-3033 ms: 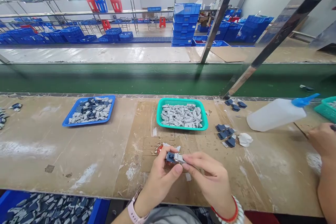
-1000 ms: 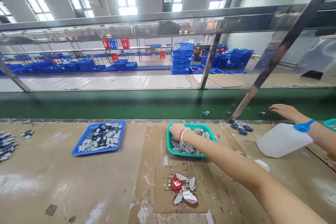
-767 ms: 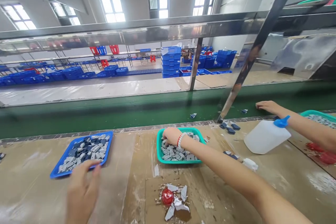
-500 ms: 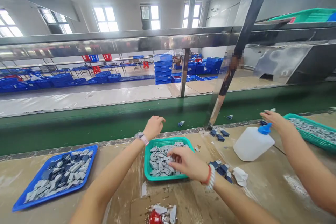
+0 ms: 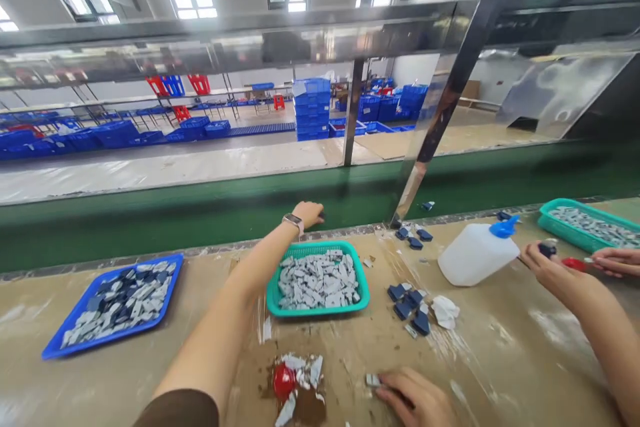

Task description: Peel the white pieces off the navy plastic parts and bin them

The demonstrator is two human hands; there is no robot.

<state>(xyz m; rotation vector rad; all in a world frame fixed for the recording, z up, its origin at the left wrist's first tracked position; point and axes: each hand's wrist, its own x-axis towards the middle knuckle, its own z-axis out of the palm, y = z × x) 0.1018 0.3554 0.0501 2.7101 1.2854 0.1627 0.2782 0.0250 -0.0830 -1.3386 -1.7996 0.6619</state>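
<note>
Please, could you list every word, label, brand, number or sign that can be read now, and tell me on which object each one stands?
No readable text anywhere.
Grey piece in the right hand: no marking can be made out.
White bottle: no lettering shows.
Wristwatch: too small to read.
Stack of blue crates: any marking is too small and blurred.

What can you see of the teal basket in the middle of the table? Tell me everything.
The teal basket looks like plastic: shallow, roughly rectangular, with rounded corners and small holes in its far wall. It stands upright on the brown worktop, holding many small light-grey pieces. The person's left forearm hides its far left corner; whether they touch is unclear.
</note>
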